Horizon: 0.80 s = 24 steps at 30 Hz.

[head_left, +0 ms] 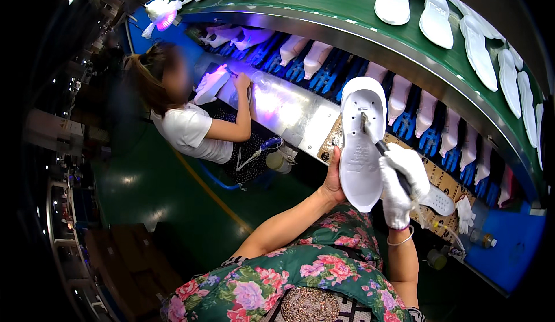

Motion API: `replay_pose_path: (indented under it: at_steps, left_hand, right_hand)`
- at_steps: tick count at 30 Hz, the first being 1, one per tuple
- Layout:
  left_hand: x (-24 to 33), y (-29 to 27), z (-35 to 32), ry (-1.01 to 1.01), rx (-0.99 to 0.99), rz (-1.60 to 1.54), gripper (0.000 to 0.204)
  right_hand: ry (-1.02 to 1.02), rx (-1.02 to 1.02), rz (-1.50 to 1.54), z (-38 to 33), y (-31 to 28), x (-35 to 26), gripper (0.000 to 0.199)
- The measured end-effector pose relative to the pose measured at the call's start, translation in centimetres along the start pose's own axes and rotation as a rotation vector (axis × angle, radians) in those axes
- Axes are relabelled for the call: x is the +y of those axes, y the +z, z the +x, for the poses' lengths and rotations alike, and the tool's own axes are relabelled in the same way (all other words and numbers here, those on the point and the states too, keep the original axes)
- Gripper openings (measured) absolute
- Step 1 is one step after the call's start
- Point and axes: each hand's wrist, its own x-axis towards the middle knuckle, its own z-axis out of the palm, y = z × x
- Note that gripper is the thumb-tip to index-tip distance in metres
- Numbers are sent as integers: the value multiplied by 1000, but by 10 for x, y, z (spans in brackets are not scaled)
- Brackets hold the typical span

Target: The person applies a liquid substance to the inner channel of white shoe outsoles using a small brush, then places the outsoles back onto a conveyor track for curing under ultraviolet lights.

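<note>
From the head camera, my left hand (333, 178) grips a white shoe sole (361, 143) from its left edge, fingers curled behind it and the thumb pressed against the rim, so the sole stands up in front of me with its inner face turned my way. Its long axis runs nearly upright, toe end toward the curved green conveyor (347, 10) above and heel end down by my wrist.

My right hand (399, 186), in a white glove, is closed around the dark handle of a brush (378, 143), fingers wrapped tight on it. The brush slants up and to the left from my fist, and its tip touches the sole's upper half, near the middle of its width. So the sole lies up and left of my right fingers, and the left hand is the one bearing it.

Another white sole (436, 200) lies on the cardboard-covered bench edge just right of my gloved hand, with a spare glove (464, 213) beside it. More white soles (436, 21) ride the conveyor's far side. Along the rack below it, shoe lasts (399, 99) stand on blue holders. At the left, another person in a white shirt (191, 131) works under violet light.
</note>
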Motion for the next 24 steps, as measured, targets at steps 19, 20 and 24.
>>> replay_pose_path:
  at_steps: [19,20,24]
  left_hand:
    - [24,13,31,169,-195,-77,110]
    - [23,13,29,165,-118,-48,113]
    - [24,15,32,46,-178,-24,116]
  right_hand:
    - [-63,-303,107,-12,-2,9,24]
    - [-50,-294,96,-15,-5,11,24]
    - [-281,-313,-132,-22,-1,-1,25]
